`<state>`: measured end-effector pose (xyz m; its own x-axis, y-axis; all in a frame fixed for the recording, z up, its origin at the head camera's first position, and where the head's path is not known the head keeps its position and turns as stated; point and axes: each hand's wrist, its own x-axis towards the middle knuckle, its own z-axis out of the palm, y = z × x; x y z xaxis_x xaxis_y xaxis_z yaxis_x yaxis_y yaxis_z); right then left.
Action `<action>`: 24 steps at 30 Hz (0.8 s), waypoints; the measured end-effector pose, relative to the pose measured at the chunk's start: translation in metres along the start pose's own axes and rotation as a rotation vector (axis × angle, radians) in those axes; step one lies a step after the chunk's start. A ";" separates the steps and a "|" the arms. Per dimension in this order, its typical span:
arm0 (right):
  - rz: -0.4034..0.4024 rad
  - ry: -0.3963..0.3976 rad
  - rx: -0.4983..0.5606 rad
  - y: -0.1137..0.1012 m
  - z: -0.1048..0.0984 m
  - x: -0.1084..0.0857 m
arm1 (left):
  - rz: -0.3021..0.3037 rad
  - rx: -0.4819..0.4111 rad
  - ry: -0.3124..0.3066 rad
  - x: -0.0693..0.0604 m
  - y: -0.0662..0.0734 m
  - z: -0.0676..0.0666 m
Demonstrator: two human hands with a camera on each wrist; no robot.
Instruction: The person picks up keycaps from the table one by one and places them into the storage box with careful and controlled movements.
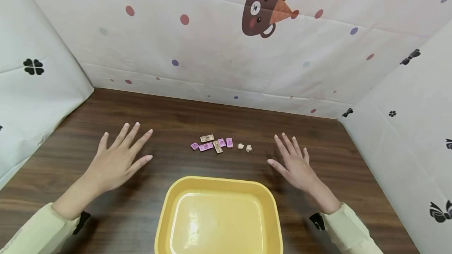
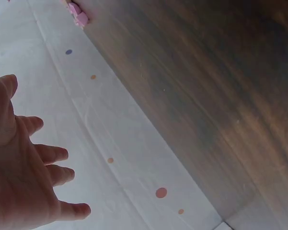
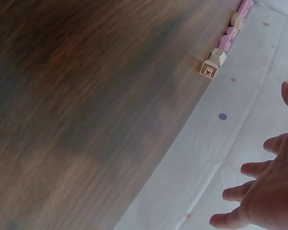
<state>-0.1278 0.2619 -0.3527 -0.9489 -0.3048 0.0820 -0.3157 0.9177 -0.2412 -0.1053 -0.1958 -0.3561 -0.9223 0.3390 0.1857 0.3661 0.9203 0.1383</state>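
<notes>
My left hand [image 1: 114, 164] is spread over the left part of the table, fingers straight, holding nothing. To the right, my right hand [image 1: 296, 167] is likewise spread and holds nothing. Between them lies a loose row of keyboard keycaps: a long beige keycap [image 1: 207, 138], a long pink keycap [image 1: 206, 147], a beige keycap [image 1: 217, 147], several small pink ones and two cream ones. Nearest to the right hand is a cream keycap [image 1: 248, 148]; the right wrist view shows a stem socket in the upturned keycap [image 3: 209, 70]. Neither hand touches any keycap.
A shallow yellow tray [image 1: 222, 179] sits at the table's front, between the forearms. The dark wooden table [image 1: 169, 117] is bordered by a patterned white cloth [image 1: 212, 50] behind and at both sides.
</notes>
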 end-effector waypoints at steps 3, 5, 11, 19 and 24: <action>-0.003 0.007 0.045 0.000 0.001 0.001 | 0.000 -0.029 0.003 -0.002 0.001 0.002; -0.003 0.005 0.073 0.000 0.001 0.003 | 0.000 -0.058 0.004 -0.003 0.002 0.002; 0.004 0.004 0.153 0.003 0.003 0.008 | 0.000 -0.199 -0.019 -0.006 0.010 0.001; -0.005 -0.002 0.267 0.006 0.002 0.016 | -0.003 -0.344 -0.024 -0.010 0.021 0.004; 0.004 -0.028 0.324 0.008 0.004 0.022 | 0.025 -0.446 -0.024 -0.014 0.028 0.004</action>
<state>-0.1509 0.2616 -0.3571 -0.9484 -0.3122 0.0550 -0.2917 0.7916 -0.5369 -0.0832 -0.1741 -0.3589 -0.9133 0.3688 0.1727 0.4008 0.7392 0.5412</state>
